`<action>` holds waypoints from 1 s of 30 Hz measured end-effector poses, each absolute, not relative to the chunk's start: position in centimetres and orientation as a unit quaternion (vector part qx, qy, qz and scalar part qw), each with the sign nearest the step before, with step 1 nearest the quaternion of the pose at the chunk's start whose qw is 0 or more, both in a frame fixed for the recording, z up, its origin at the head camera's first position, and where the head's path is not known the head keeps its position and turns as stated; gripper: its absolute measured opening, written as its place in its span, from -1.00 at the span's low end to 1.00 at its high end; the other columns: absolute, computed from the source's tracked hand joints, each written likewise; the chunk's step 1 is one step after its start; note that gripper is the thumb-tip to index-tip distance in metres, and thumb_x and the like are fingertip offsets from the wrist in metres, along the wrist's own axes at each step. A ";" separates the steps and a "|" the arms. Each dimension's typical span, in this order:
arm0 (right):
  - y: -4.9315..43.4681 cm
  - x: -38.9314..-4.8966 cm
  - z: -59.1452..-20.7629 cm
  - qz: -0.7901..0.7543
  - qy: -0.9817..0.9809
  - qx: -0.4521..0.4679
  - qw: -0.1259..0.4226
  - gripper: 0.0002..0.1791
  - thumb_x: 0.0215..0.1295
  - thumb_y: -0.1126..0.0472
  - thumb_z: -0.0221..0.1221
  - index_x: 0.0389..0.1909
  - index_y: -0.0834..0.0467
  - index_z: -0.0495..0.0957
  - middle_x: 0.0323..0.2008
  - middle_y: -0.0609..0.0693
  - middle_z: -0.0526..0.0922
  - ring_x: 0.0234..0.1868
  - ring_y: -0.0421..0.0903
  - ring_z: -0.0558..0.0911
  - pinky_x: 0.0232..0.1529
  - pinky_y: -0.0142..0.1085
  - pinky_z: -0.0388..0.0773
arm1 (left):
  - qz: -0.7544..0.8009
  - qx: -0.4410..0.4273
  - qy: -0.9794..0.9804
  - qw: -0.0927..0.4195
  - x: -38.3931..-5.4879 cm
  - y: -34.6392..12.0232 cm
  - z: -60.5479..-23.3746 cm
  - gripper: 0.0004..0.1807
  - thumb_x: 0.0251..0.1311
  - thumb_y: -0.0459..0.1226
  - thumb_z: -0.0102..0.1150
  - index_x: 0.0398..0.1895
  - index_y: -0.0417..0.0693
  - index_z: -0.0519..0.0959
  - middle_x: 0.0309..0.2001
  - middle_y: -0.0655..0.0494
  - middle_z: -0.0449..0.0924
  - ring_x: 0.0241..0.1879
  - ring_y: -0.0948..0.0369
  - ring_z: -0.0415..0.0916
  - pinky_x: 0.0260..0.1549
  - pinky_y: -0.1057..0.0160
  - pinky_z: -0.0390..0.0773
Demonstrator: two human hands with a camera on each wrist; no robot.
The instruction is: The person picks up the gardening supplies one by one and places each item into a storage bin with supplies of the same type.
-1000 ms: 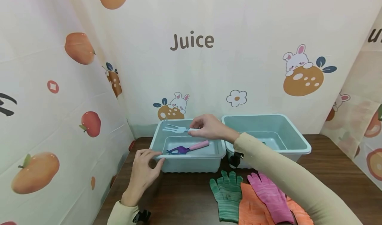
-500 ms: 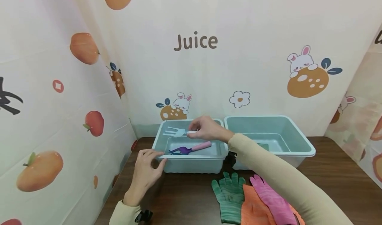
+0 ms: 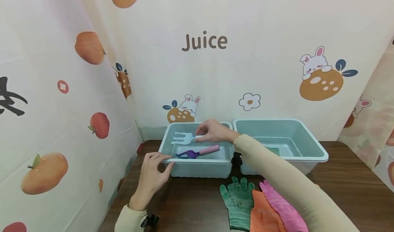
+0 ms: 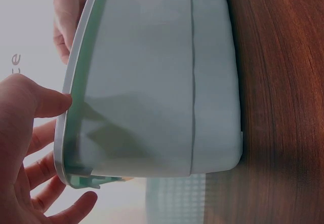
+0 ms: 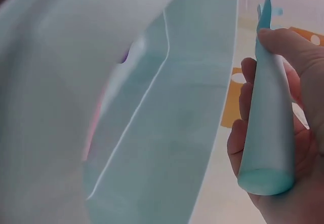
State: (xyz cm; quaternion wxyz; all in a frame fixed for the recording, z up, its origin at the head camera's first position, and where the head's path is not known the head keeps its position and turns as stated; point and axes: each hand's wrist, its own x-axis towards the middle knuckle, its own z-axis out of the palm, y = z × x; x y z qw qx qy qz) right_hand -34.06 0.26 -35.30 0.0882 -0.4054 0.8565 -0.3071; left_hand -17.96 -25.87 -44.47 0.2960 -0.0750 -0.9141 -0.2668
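Note:
My right hand (image 3: 215, 132) grips the thick handle of a light blue hand fork (image 3: 183, 138), a garden tool with flat prongs pointing left. It is held over the back of the left light blue plastic bin (image 3: 197, 170). In the right wrist view the thumb lies along the neck of the fork (image 5: 268, 127), with the fingers wrapped round its handle. A purple-headed garden tool with a pink handle (image 3: 209, 150) lies inside the same bin. My left hand (image 3: 152, 174) holds the bin's front left rim, thumb outside and fingers over the edge.
A second light blue bin (image 3: 307, 146) stands to the right, with a flat green piece (image 3: 273, 151) inside. In front on the wooden table (image 3: 191, 204) lie green (image 3: 238, 204), orange (image 3: 264, 215) and pink (image 3: 284, 208) gloves. Printed curtains (image 3: 271, 71) hang behind and beside.
The hand fork has turned in my right hand so its prongs show flatter and has dipped slightly toward the bin. My left hand stays on the rim. The view has shifted a little left.

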 end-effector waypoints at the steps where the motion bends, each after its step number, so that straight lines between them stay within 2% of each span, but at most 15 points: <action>1: 0.3 -34.2 -35.4 -0.307 0.855 -0.408 0.090 -0.85 0.35 0.07 0.45 -0.18 0.05 0.81 -0.27 -0.13 0.83 -0.21 -0.25 0.68 -0.11 -0.34 0.63 | -0.268 -0.074 -0.914 0.294 -18.0 -25.8 -44.5 -0.78 0.18 -0.17 0.55 -0.13 -0.01 0.83 -0.15 0.05 0.80 0.11 0.00 0.47 0.12 -0.16 0.54; 13: 0.1 -35.3 -37.3 -0.288 0.861 -0.402 0.118 -0.83 0.43 0.03 0.39 -0.12 0.03 0.81 -0.22 -0.13 0.82 -0.18 -0.24 0.69 0.00 -0.28 0.65 | -0.265 -0.075 -0.914 0.299 -18.0 -25.8 -44.5 -0.78 0.18 -0.17 0.56 -0.14 -0.01 0.83 -0.17 0.06 0.79 0.09 0.01 0.47 0.11 -0.15 0.52; 30: -0.1 -34.6 -38.8 -0.263 0.872 -0.394 0.126 -0.85 0.42 0.02 0.39 -0.18 0.00 0.81 -0.27 -0.17 0.80 -0.22 -0.28 0.67 -0.01 -0.29 0.64 | -0.265 -0.068 -0.918 0.287 -17.9 -25.8 -44.5 -0.77 0.19 -0.16 0.55 -0.12 -0.02 0.83 -0.16 0.04 0.79 0.10 0.02 0.46 0.13 -0.16 0.52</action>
